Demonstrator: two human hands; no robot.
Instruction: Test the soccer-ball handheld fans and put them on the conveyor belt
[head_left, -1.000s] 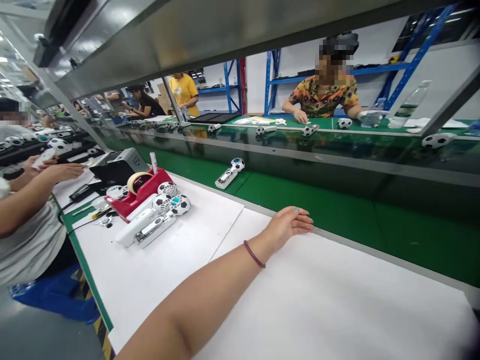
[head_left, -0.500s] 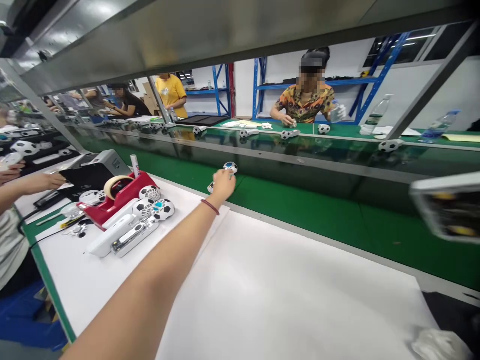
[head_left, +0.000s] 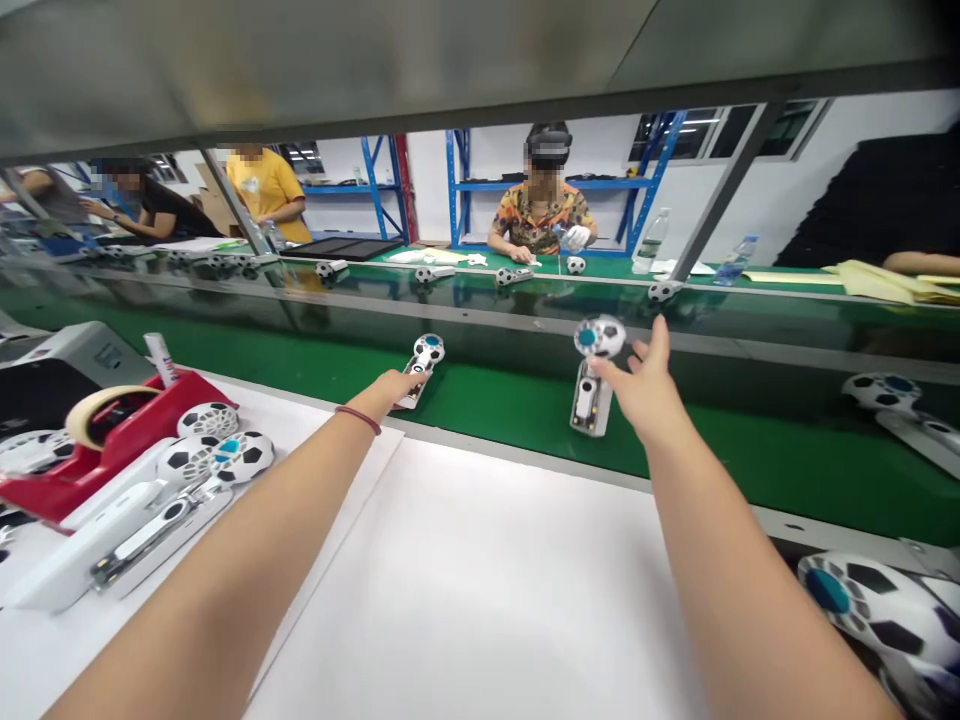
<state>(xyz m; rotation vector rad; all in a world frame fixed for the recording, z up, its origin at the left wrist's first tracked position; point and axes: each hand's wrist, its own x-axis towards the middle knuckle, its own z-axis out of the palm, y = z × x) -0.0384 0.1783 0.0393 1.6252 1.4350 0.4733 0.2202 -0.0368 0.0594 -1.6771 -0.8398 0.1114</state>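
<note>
My left hand (head_left: 405, 385) is closed on a white device (head_left: 429, 349) with a football-patterned round head, over the green belt (head_left: 495, 405). To the right, my right hand (head_left: 641, 375) has its fingers spread, the thumb touching a second football-headed device (head_left: 590, 400) near its neck. That device stands out over the belt with its open handle toward me. A white sheet (head_left: 465, 580) covers the worktop below my arms.
At left are a red tape dispenser (head_left: 135, 430), a marker (head_left: 160, 358) and more football-patterned devices (head_left: 241, 457). Another device (head_left: 881, 610) is at the lower right. Across the belt a person (head_left: 541, 215) works; a metal post (head_left: 727, 190) rises at right.
The view has swung to the right. My right hand has come into view beside another device. My left hand remains at its device, whose handle now shows more.
</note>
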